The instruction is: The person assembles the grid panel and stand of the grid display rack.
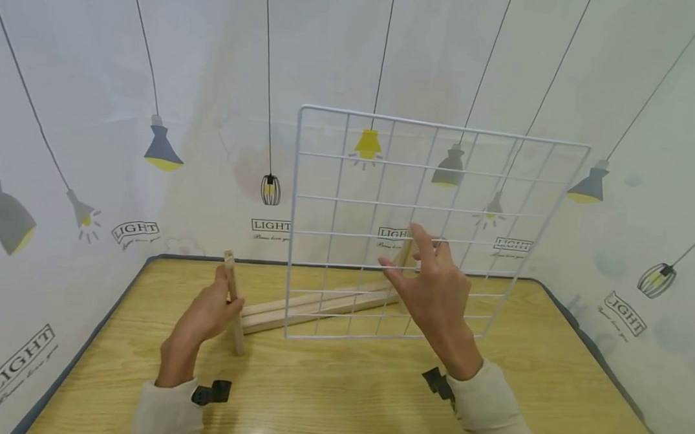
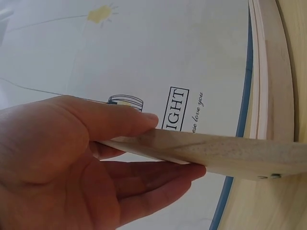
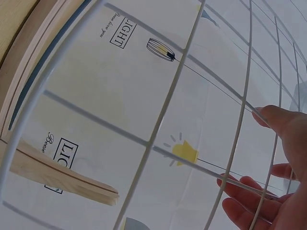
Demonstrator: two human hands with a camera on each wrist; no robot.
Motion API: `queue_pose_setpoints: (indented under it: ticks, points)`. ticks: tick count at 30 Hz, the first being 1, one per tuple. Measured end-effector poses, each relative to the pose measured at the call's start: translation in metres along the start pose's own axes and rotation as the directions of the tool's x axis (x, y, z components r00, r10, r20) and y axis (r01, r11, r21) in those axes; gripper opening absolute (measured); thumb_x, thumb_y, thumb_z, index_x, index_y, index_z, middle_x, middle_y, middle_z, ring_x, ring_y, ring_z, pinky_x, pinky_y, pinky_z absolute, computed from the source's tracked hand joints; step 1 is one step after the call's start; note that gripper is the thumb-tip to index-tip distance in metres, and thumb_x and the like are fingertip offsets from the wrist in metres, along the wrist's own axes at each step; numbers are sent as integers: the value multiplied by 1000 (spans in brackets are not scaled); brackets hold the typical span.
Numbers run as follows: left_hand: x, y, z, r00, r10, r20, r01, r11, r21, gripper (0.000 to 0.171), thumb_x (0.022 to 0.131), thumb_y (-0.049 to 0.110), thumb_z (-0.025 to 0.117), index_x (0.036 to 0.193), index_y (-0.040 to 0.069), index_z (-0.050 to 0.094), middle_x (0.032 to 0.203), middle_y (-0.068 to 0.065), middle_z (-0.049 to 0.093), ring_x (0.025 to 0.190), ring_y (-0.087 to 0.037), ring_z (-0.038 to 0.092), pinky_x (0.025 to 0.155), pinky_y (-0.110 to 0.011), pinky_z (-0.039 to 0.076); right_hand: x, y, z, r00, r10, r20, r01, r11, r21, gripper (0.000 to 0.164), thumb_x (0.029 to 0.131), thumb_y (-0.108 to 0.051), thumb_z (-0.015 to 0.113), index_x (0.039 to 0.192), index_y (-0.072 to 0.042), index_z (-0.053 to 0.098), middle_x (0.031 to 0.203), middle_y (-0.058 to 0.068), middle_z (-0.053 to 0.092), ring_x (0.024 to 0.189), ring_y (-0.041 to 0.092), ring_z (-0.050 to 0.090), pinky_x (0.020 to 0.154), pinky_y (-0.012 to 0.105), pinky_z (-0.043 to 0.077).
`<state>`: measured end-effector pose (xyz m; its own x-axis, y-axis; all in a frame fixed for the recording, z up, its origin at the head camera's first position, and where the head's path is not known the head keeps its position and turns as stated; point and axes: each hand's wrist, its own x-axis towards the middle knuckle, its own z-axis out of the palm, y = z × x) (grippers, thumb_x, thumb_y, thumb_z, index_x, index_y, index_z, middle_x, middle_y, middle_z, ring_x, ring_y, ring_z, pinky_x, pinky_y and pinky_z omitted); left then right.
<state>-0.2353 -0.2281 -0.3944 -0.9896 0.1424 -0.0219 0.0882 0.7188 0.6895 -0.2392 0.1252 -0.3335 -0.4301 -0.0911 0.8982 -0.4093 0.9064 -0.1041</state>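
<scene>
A low wooden stand has two pale rails (image 1: 326,305) running between short end posts. My left hand (image 1: 206,311) pinches its left post (image 1: 237,338), thumb on one face and fingers on the other; two small metal fastener heads (image 2: 275,176) show low on that post in the left wrist view. My right hand (image 1: 440,299) holds a white wire grid panel (image 1: 291,240), gripping its wires between thumb and fingers. The panel is upright and slightly tilted, overlapping the rails in the head view. Through its mesh the right post (image 3: 67,177) shows in the right wrist view.
A wood-grain table (image 1: 293,396) with a dark blue edge lies under the stand. Pale sheeting (image 1: 214,75) printed with hanging lamps and lettering encloses the back and both sides. Each wrist wears a black camera mount (image 1: 212,392).
</scene>
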Motion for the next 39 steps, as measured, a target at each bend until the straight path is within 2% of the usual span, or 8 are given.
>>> queue_pose_setpoints:
  ticks: [4, 7, 10, 18, 25, 30, 33, 39]
  points:
    - [2, 2, 4, 1000, 14, 0, -14, 1000, -2, 69, 99, 9, 52, 147, -8, 6, 105, -37, 61, 72, -24, 61, 56, -33, 46, 2, 0, -1, 1000, -7, -6, 7, 1000, -16, 70, 72, -45, 87, 125, -9, 59, 78, 14, 64, 43, 26, 54, 35, 27, 26]
    - [3, 3, 7, 1000, 11, 11, -11, 1000, -8, 72, 100, 10, 52, 150, -7, 3, 95, -30, 63, 64, -21, 57, 54, -32, 44, 4, 0, -1, 1000, -9, -11, 9, 1000, -18, 70, 72, -46, 87, 125, -9, 59, 76, 12, 63, 41, 24, 51, 36, 26, 26]
    - [5, 6, 10, 1000, 6, 24, -6, 1000, -16, 75, 100, 11, 52, 152, -6, 0, 92, -27, 64, 61, -20, 55, 53, -32, 43, 6, 0, -2, 1000, -5, -16, 4, 1000, -21, 70, 72, -47, 87, 125, -9, 59, 79, 14, 65, 47, 26, 58, 35, 27, 27]
    - [9, 16, 20, 998, 44, 35, -43, 999, -26, 75, 100, 11, 52, 153, -7, 1, 129, -41, 53, 80, -24, 64, 58, -31, 48, 8, 1, -3, 1000, 2, -31, -3, 1000, -15, 70, 72, -47, 86, 124, -9, 60, 84, 18, 66, 61, 28, 69, 35, 28, 28]
    - [10, 23, 27, 995, 89, 47, -89, 996, -12, 77, 99, 11, 55, 152, -9, 3, 112, -34, 63, 72, -20, 60, 57, -30, 46, 13, 0, -6, 999, -7, -38, 7, 1000, -12, 68, 73, -43, 87, 125, -9, 59, 83, 17, 66, 60, 28, 67, 36, 27, 28]
    - [7, 29, 30, 993, 96, 69, -94, 995, -34, 78, 99, 11, 56, 152, -11, 3, 132, -38, 53, 93, -28, 68, 65, -32, 53, 18, -2, -8, 998, -15, -53, 16, 1000, 2, 68, 72, -40, 88, 125, -9, 60, 82, 17, 65, 60, 27, 67, 37, 26, 26]
    - [6, 31, 33, 992, 94, 79, -90, 995, -50, 77, 99, 12, 57, 152, -9, 5, 129, -35, 57, 104, -34, 67, 71, -35, 56, 21, -3, -9, 998, -22, -63, 22, 1000, 1, 67, 72, -39, 88, 125, -9, 60, 81, 16, 65, 57, 28, 66, 38, 26, 25]
    - [4, 34, 38, 989, 118, 93, -112, 991, -76, 74, 98, 11, 59, 151, -7, 11, 131, -34, 56, 110, -37, 66, 78, -39, 57, 26, -6, -12, 998, -28, -60, 28, 1000, -6, 68, 73, -41, 87, 126, -10, 60, 80, 16, 66, 53, 27, 63, 39, 24, 21]
